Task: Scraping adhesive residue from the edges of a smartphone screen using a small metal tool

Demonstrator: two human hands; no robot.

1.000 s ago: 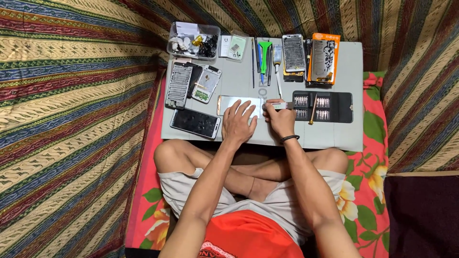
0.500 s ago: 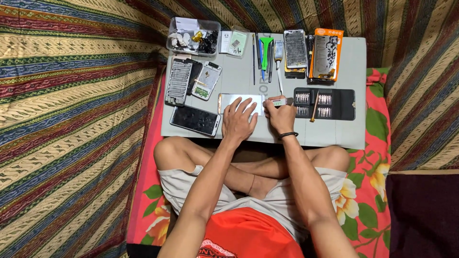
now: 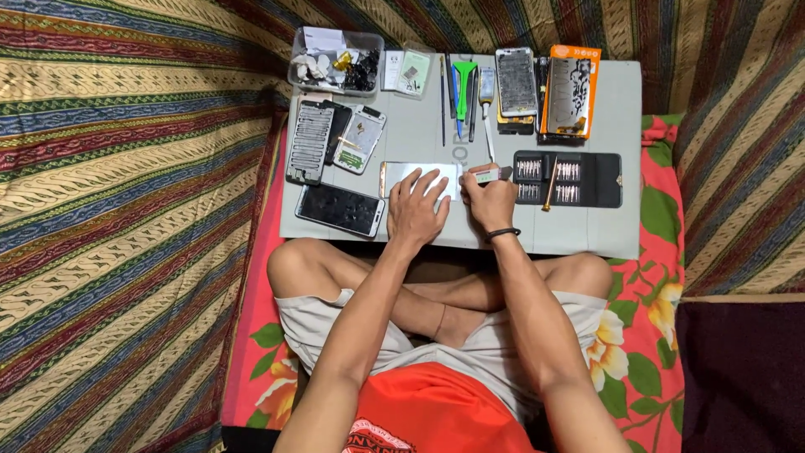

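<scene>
A silver phone panel (image 3: 402,174) lies flat in the middle of a grey work board (image 3: 604,134). My left hand (image 3: 417,210) presses on its right half with fingers spread. My right hand (image 3: 488,200) is closed around a small white tube (image 3: 486,174) just past the panel's right end, the tube tip pointing left towards the panel edge. A black band sits on my right wrist.
On the board: a dark phone (image 3: 340,210) at front left, two opened phone parts (image 3: 335,138), a clear parts box (image 3: 335,63), upright tools (image 3: 463,92), a cracked phone (image 3: 516,82), an orange package (image 3: 572,91), a black bit case (image 3: 570,178). Striped cloth surrounds everything.
My left hand has slid a little along the panel and my right hand with the tube has edged left towards the panel's end. The view has shifted slightly.
</scene>
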